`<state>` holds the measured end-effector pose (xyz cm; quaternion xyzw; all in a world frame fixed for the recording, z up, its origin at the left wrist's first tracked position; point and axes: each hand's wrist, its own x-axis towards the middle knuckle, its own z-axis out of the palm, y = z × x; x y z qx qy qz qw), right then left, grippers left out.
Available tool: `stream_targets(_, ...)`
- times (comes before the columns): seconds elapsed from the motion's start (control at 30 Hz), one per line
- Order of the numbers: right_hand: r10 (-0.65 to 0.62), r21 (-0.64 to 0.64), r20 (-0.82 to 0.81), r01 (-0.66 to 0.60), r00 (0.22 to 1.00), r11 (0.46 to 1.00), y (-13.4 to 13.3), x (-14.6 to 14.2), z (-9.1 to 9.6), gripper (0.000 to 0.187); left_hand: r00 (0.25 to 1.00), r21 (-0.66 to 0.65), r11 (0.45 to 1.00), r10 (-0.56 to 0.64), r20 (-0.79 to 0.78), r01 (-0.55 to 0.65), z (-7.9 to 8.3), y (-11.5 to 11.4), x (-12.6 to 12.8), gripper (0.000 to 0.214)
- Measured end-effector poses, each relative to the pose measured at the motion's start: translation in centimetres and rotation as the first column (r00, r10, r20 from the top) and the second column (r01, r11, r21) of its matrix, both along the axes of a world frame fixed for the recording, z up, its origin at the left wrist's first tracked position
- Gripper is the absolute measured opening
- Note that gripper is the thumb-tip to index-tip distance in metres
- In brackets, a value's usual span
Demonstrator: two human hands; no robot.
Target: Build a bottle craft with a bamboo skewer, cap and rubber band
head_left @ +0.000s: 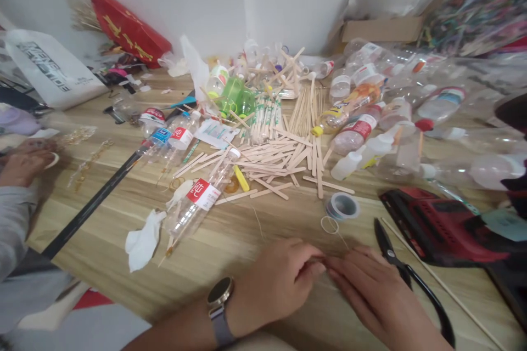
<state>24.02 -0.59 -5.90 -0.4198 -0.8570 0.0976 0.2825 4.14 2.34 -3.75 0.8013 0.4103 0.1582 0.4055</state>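
My left hand (pixel 284 274), with a watch (pixel 220 290) on its wrist, has its fingers closed in a pinch. My right hand (pixel 370 285) is closed too, its fingertips meeting those of the left above the table's front edge. A thin pale string (pixel 330 226) makes a loop beside a grey spool (pixel 342 206) and runs down behind the right hand. Another stretch of string (pixel 258 219) leads toward the left hand. Whatever lies between the fingertips is mostly hidden. Black scissors (pixel 389 247) lie right of my right hand, next to a thin wooden stick (pixel 440 282).
Wooden craft sticks (pixel 280 159) are heaped mid-table. A plastic bottle (pixel 200 197) lies near crumpled tissue (pixel 144 241). More bottles (pixel 362 126) crowd the right, above a red-and-black tool (pixel 440 225). At left, another person's hand (pixel 28 162) works beside a black strip (pixel 99 203).
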Motion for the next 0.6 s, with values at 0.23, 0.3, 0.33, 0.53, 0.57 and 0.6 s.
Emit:
stream_targets(0.23, -0.010, -0.066, 0.025, 0.012, 1.000, 0.998, -0.1, -0.4, -0.3, 0.022, 0.998, -0.073, 0.996, 0.058, 0.012, -0.057, -0.5, 0.0, -0.1, 0.014)
stream_targets(0.3, -0.020, -0.066, 0.043, 0.023, 0.999, 0.998, 0.0, -0.4, -0.2, 0.021, 0.999, -0.092, 0.995, 0.043, 0.013, -0.041, -0.6, 0.0, -0.2, 0.014)
stream_targets(0.33, -0.030, -0.059, 0.056, 0.033, 0.998, 0.998, 0.0, -0.3, -0.1, 0.020, 0.999, -0.098, 0.995, 0.035, 0.010, -0.034, -0.6, 0.0, -0.2, 0.014)
stream_targets(0.53, -0.408, 0.039, 0.151, 0.407, 0.900, 0.912, -1.7, 2.1, 1.3, 0.028, 0.998, -0.135, 0.988, 0.069, -0.008, -0.069, -0.4, 0.1, -0.3, 0.019)
stream_targets(0.57, -0.524, 0.048, 0.180, 0.525, 0.832, 0.850, -2.4, 2.8, 1.3, 0.029, 0.997, -0.140, 0.987, 0.076, -0.007, -0.076, -0.4, 0.1, -0.3, 0.019)
stream_targets(0.6, -0.587, 0.061, 0.227, 0.591, 0.777, 0.805, -3.2, 3.5, 1.2, 0.033, 0.997, -0.146, 0.986, 0.083, -0.007, -0.083, -0.4, 0.1, -0.4, 0.020)
